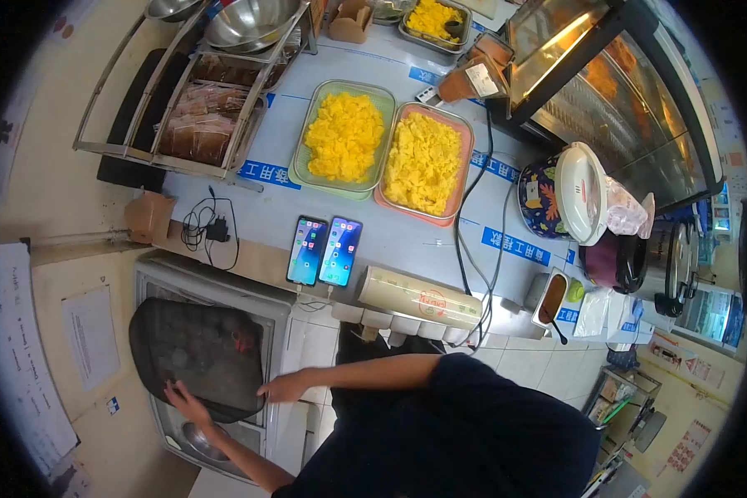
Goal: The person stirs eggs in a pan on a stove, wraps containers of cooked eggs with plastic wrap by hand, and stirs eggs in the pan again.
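Observation:
A large dark, rounded tray-like thing (pixel 195 353) lies tilted over a grey metal-framed unit at the lower left. Its surface is murky, with a small reddish patch toward the right side. My left hand (pixel 189 405) grips its near edge, fingers over the rim. At its right edge, near the lower corner, my right hand (pixel 284 388) is closed on the rim, fingertips partly hidden. Partly under the tray, close to my left forearm, a metal bowl (pixel 205 441) shows.
On the counter are two trays of yellow scrambled egg (pixel 344 137) (pixel 425 162), two lit phones (pixel 322 251), a wrap roll (pixel 421 296) and loose cables (pixel 480 249). A metal rack (pixel 216 124) stands left; a glass warming case (pixel 614 100) and patterned pot (pixel 560 192) stand right.

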The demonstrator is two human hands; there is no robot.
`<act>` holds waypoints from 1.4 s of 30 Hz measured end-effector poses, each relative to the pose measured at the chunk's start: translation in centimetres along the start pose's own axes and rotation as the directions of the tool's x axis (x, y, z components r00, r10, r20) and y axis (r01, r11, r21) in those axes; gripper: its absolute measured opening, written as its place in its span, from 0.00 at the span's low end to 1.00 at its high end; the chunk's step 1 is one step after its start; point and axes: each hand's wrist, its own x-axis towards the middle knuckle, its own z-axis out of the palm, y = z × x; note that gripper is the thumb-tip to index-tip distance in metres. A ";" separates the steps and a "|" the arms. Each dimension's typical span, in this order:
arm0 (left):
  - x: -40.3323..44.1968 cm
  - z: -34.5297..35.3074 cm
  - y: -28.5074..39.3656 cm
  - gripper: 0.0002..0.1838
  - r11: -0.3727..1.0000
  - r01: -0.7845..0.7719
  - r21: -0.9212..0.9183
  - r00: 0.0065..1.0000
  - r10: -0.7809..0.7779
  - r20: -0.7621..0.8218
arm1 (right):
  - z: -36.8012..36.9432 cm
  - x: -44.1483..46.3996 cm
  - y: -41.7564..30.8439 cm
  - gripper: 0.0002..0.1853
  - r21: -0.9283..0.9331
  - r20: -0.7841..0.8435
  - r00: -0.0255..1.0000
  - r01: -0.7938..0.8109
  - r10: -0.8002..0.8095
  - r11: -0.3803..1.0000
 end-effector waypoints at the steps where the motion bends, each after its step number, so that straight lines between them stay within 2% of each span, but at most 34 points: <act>1: -0.6 0.6 0.6 0.36 1.000 -0.004 0.004 1.000 0.004 0.004 | -2.5 -2.8 0.1 0.22 0.116 -0.129 0.979 0.174 -0.159 0.978; 2: -1.1 1.2 1.1 0.38 0.990 0.083 0.115 0.996 -0.080 -0.037 | -4.5 -5.6 0.5 0.19 0.203 -0.274 0.916 0.354 -0.294 0.913; 3: -1.2 1.8 1.2 0.40 0.960 0.170 0.221 0.984 -0.155 -0.085 | -5.8 -7.8 4.4 0.17 0.258 -0.589 0.736 0.564 -0.334 0.785; 4: -0.7 1.9 -0.1 0.40 0.961 0.161 0.226 0.986 -0.147 -0.079 | -10.0 -14.1 1.6 0.15 0.040 -0.690 0.705 0.262 -0.163 0.964; 5: 0.1 1.5 -2.5 0.41 0.970 0.142 0.200 0.989 -0.130 -0.072 | -12.0 -18.3 4.3 0.13 0.074 -0.888 0.459 0.162 -0.009 0.984; 6: 0.8 1.3 -3.8 0.42 0.977 0.125 0.171 0.991 -0.115 -0.067 | -14.0 -22.5 7.0 0.12 0.180 -0.980 0.105 0.099 0.169 0.979; 7: 1.2 1.4 -3.9 0.42 0.978 0.121 0.172 0.992 -0.111 -0.065 | -16.0 -26.7 9.6 0.11 0.282 -0.929 -0.216 0.119 0.302 0.952; 8: 1.7 1.5 -3.6 0.38 0.907 0.045 0.419 0.988 0.021 -0.152 | -16.9 -30.2 11.3 0.17 0.273 -0.872 -0.393 0.105 0.292 0.956; 9: 2.2 1.7 -2.9 0.35 0.766 -0.006 0.642 0.964 0.175 -0.200 | -18.1 -32.4 12.7 0.19 0.371 -0.789 -0.402 0.290 0.464 0.882; 10: 2.1 2.7 0.4 0.30 0.863 -0.205 0.461 0.910 0.341 -0.234 | -19.4 -33.7 14.0 0.21 0.440 -0.687 -0.376 0.467 0.622 0.767; 11: 1.1 4.4 5.9 0.25 0.874 -0.409 0.263 0.825 0.477 -0.303 | -20.5 -34.2 15.2 0.21 0.435 -0.685 -0.379 0.472 0.622 0.767; 12: -1.3 6.2 13.3 0.17 0.924 -0.352 0.151 0.895 0.380 -0.235 | -21.5 -34.6 16.4 0.22 0.383 -0.671 -0.350 0.592 0.654 0.709; 13: -3.4 8.7 18.4 0.15 0.917 -0.392 -0.071 0.920 0.390 -0.038 | -21.9 -34.8 16.9 0.23 0.326 -0.662 -0.313 0.699 0.681 0.637; 14: -4.4 13.0 19.3 0.13 0.865 -0.326 -0.382 0.896 0.411 0.166 | -22.1 -34.6 16.7 0.23 0.325 -0.663 -0.310 0.701 0.681 0.635; 16: -9.1 19.4 23.7 0.18 0.814 -0.209 -0.542 0.678 0.520 0.520 | -22.6 -33.6 15.6 0.23 0.294 -0.578 -0.408 0.703 0.707 0.647; 17: -11.2 22.6 24.2 0.23 0.842 -0.276 -0.463 0.537 0.534 0.652 | -22.7 -33.3 15.2 0.25 0.266 -0.588 -0.467 0.659 0.660 0.703; 18: -13.6 23.5 25.8 0.26 0.817 -0.318 -0.481 0.431 0.577 0.694 | -22.9 -33.7 15.6 0.25 0.265 -0.589 -0.464 0.662 0.661 0.701; 20: -17.0 27.8 24.8 0.25 0.793 -0.284 -0.539 0.337 0.608 0.718 | -23.0 -35.0 17.8 0.19 0.401 -0.609 -0.471 0.512 0.638 0.760; 21: -18.6 27.6 25.6 0.25 0.796 -0.281 -0.536 0.338 0.605 0.721 | -22.5 -36.1 18.7 0.19 0.405 -0.608 -0.470 0.510 0.640 0.759; 23: -20.5 26.8 26.7 0.26 0.887 -0.216 -0.408 0.421 0.461 0.781 | -21.7 -38.5 20.4 0.18 0.467 -0.671 -0.558 0.193 0.488 0.863; 24: -20.7 26.5 26.5 0.26 0.893 -0.212 -0.398 0.428 0.451 0.783 | -20.9 -39.6 20.1 0.18 0.474 -0.675 -0.548 0.192 0.494 0.859; 27: -21.5 25.7 26.0 0.27 0.907 -0.230 -0.352 0.464 0.420 0.780 | -18.2 -41.5 20.4 0.22 0.430 -0.804 -0.424 0.070 0.417 0.900; 29: -21.6 24.8 25.9 0.27 0.923 -0.186 -0.338 0.340 0.383 0.859 | -16.6 -41.4 21.2 0.23 0.407 -0.804 -0.412 0.143 0.428 0.902; 30: -21.7 24.4 26.0 0.27 0.925 -0.182 -0.335 0.339 0.379 0.861 | -15.5 -41.4 19.8 0.23 0.412 -0.803 -0.410 0.141 0.432 0.900; 32: -21.9 23.7 26.3 0.29 0.938 -0.076 -0.337 0.235 0.345 0.909 | -12.8 -41.5 16.3 0.24 0.481 -0.836 -0.194 0.190 0.513 0.856; 33: -22.0 23.9 26.1 0.29 0.940 -0.075 -0.334 0.240 0.342 0.909 | -10.8 -41.6 15.4 0.24 0.416 -0.882 -0.264 -0.044 0.391 0.908; 34: -22.1 24.2 25.9 0.30 0.888 -0.210 -0.409 0.333 0.459 0.824 | -8.5 -41.8 14.5 0.24 0.338 -0.921 -0.295 -0.278 0.255 0.899; 35: -22.1 24.2 25.7 0.31 0.819 -0.350 -0.454 0.406 0.570 0.715 | -6.2 -42.1 12.8 0.25 0.375 -0.913 -0.324 -0.416 0.250 0.829; 36: -22.0 24.0 26.2 0.31 0.826 -0.352 -0.441 0.420 0.560 0.714 | -3.9 -42.4 11.9 0.25 0.403 -0.906 -0.350 -0.541 0.238 0.738; 38: -22.0 24.2 28.3 0.34 0.730 -0.506 -0.459 0.398 0.670 0.626 | -0.2 -43.8 12.9 0.27 0.269 -0.963 -0.172 -0.669 0.208 0.693; 39: -22.1 24.8 28.6 0.33 0.741 -0.446 -0.502 0.363 0.662 0.655 | 0.4 -43.6 12.8 0.27 0.266 -0.964 -0.163 -0.667 0.212 0.696; 40: -22.0 25.5 28.7 0.33 0.744 -0.445 -0.498 0.369 0.659 0.655 | 0.9 -43.5 12.8 0.28 0.256 -0.967 -0.159 -0.583 0.201 0.771; 41: -21.9 26.3 28.8 0.33 0.655 -0.570 -0.496 0.233 0.708 0.667 | 1.2 -43.8 12.6 0.29 0.244 -0.969 -0.155 -0.492 0.191 0.836; 42: -21.8 26.7 29.4 0.33 0.544 -0.676 -0.497 0.088 0.729 0.678 | 1.0 -44.2 12.1 0.29 0.243 -0.969 -0.150 -0.493 0.194 0.835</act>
